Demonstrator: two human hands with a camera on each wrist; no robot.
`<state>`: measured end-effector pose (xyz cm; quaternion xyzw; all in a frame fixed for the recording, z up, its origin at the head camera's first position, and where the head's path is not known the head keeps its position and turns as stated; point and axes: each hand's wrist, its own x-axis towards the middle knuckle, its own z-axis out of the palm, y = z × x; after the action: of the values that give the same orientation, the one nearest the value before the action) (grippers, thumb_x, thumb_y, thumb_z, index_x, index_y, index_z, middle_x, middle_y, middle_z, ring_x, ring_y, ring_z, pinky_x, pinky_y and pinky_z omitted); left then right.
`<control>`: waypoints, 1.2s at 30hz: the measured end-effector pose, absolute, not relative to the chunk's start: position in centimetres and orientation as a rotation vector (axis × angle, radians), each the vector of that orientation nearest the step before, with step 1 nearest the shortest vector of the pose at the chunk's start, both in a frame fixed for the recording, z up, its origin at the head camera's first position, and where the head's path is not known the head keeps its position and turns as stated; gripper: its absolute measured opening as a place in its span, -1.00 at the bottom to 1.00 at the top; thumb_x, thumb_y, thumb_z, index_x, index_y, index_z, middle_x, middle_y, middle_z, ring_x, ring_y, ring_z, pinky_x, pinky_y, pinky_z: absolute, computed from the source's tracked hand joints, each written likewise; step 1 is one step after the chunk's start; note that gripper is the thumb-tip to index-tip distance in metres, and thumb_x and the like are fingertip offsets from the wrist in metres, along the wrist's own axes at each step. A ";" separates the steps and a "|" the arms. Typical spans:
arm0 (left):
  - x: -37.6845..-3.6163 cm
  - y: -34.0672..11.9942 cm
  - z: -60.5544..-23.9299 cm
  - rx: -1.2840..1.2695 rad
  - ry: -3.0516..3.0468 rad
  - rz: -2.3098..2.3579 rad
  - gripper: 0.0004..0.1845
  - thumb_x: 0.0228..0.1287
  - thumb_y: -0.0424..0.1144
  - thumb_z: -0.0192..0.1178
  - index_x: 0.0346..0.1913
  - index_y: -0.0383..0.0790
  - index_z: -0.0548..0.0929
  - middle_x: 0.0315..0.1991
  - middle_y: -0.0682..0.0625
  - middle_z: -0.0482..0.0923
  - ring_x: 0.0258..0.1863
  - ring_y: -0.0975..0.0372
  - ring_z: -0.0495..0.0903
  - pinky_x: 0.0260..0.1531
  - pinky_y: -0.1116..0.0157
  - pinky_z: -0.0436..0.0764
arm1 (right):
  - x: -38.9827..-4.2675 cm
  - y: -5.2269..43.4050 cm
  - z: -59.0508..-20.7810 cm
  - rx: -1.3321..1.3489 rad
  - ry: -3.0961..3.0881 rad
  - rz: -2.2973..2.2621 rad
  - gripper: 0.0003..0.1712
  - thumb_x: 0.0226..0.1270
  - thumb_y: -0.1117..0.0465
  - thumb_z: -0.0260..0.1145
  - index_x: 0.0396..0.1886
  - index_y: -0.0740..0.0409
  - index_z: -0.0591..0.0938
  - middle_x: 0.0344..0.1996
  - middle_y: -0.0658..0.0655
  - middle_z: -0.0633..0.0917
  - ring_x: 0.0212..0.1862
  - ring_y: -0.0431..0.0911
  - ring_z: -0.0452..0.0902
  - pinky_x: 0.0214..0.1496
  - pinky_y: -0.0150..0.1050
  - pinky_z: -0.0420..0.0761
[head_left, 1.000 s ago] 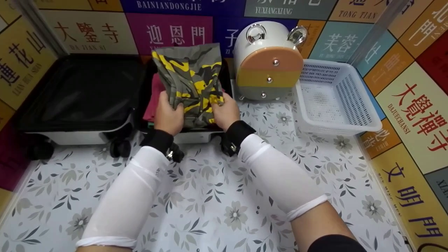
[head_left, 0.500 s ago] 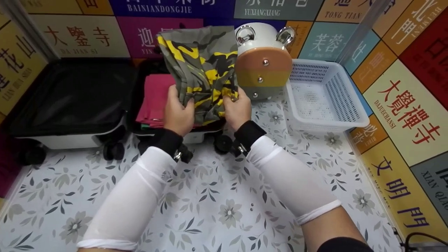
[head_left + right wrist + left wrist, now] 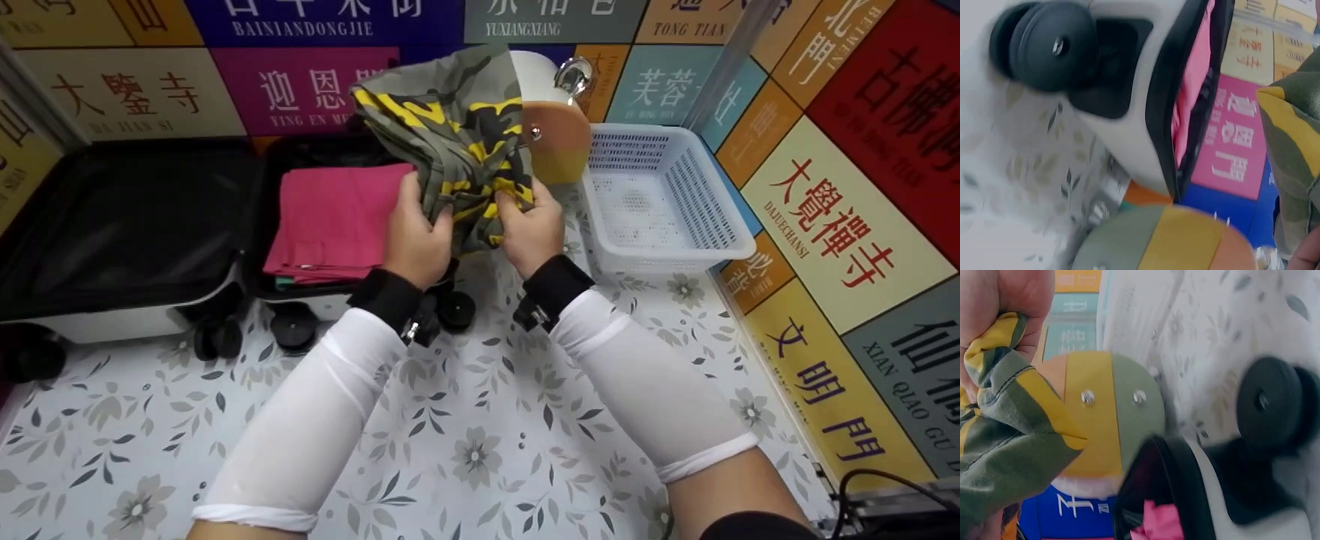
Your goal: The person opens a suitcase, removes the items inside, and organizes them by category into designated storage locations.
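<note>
My left hand [image 3: 418, 232] and right hand [image 3: 534, 229] grip a folded camouflage garment [image 3: 469, 127], grey-green with yellow and black patches, by its near corners. They hold it up over the right edge of the open suitcase [image 3: 315, 306], and it hides part of the rounded cabinet behind. A folded pink garment [image 3: 337, 217] lies in that suitcase half, with a bit of green cloth under it. In the left wrist view the camouflage cloth [image 3: 1016, 422] bunches up in the fingers. At the right edge of the right wrist view the cloth [image 3: 1297, 140] shows beside a fingertip.
The suitcase's other half, black-lined [image 3: 135, 225], lies open at the left. A small rounded cabinet with coloured drawers [image 3: 562, 139] stands behind the hands. A white plastic basket [image 3: 667, 262] stands to its right. The floral tabletop [image 3: 480, 450] spreads in front, with printed panels [image 3: 315, 90] around.
Both hands have lifted the camouflage garment from over the suitcase and carried it to the right. The pink garment beneath is now largely uncovered. The head view has shifted right.
</note>
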<state>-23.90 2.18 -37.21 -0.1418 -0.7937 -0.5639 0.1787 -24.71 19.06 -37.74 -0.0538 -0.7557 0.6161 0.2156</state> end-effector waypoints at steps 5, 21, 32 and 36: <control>-24.4 4.3 -35.8 -0.460 -2.405 -1.587 -0.28 0.56 -0.26 0.16 0.62 -0.40 0.13 0.56 -0.32 0.32 0.57 -0.03 0.33 0.58 0.15 0.31 | -24.7 22.4 -36.7 -0.210 -2.073 1.643 -0.58 0.48 0.22 0.35 0.29 0.18 0.69 0.05 0.21 0.77 -0.07 -0.11 0.67 -0.07 -0.36 0.63; -27.3 14.3 -34.7 -0.732 -2.898 -1.471 -0.04 0.63 0.03 0.10 0.73 -0.13 -0.30 0.75 -0.09 -0.14 0.71 0.11 0.02 0.68 0.25 0.03 | -28.1 34.2 -34.5 -0.449 -1.835 1.579 -0.58 0.55 0.28 0.26 0.34 0.04 0.67 0.21 0.12 0.73 0.07 -0.12 0.66 0.01 -0.35 0.59; -25.9 13.9 -38.5 -0.923 -3.119 -1.148 0.00 0.58 0.13 0.15 0.74 -0.02 -0.27 0.70 -0.08 0.11 0.59 0.07 0.33 0.59 0.16 0.30 | -29.5 43.2 -39.0 -0.676 -2.273 1.229 -0.46 0.63 0.23 0.11 0.53 -0.06 0.51 0.48 0.06 0.56 0.31 -0.04 0.59 0.26 -0.32 0.56; -26.3 11.0 -38.5 -0.852 -3.066 -1.188 -0.01 0.57 0.14 0.16 0.74 -0.03 -0.22 0.69 -0.07 0.13 0.50 0.05 0.46 0.56 0.13 0.37 | -28.7 45.5 -39.8 -0.720 -2.391 1.192 -0.35 0.65 0.27 -0.03 0.66 -0.09 0.30 0.62 0.04 0.36 0.04 0.01 0.55 -0.05 -0.30 0.45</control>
<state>-26.30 11.00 -38.51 -0.2487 -0.8954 -0.3468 -0.1271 -28.74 45.50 -39.76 -0.2556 -0.8491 0.4232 0.1862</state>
